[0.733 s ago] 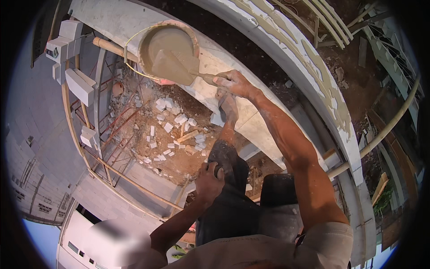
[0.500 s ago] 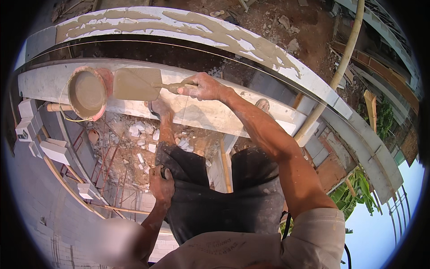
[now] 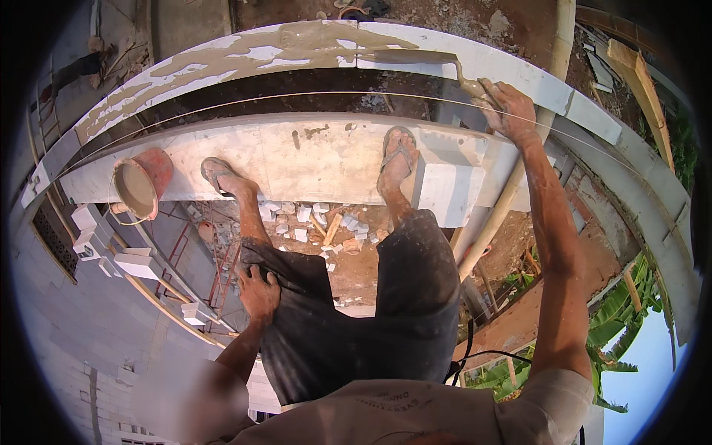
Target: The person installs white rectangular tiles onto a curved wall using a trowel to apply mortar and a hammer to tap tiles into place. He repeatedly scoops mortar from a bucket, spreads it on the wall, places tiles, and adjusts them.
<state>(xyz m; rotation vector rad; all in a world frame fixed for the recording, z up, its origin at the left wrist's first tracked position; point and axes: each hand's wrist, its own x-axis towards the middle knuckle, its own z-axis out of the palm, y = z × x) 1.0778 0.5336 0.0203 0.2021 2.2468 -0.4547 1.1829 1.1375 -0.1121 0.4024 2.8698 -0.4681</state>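
Observation:
My right hand [image 3: 508, 107] grips the handle of a trowel [image 3: 408, 58], whose blade lies along the white block wall [image 3: 519, 65] and is seen nearly edge-on, beside patches of greyish-tan mortar [image 3: 200, 58]. My left hand [image 3: 259, 289] rests on the dark trouser of my left thigh with its fingers apart, holding nothing. My sandalled feet stand on a pale plank [image 3: 311, 163]; a pinkish bucket of mortar [image 3: 159, 172] sits at its left part. A thin string [image 3: 297, 96] crosses between the plank and the wall.
A white block [image 3: 445, 189] lies beside my right foot, and a bamboo pole [image 3: 489, 222] runs diagonally at the right. At the left, white blocks [image 3: 137, 259] sit along the scaffold. Below the plank is a drop to rubble [image 3: 326, 230]; a dark gap [image 3: 297, 80] separates plank and wall.
My right hand has carried the trowel from above the plank near the bucket up and right onto the wall. My view has swung, bringing both feet into sight. My left hand stays on the thigh.

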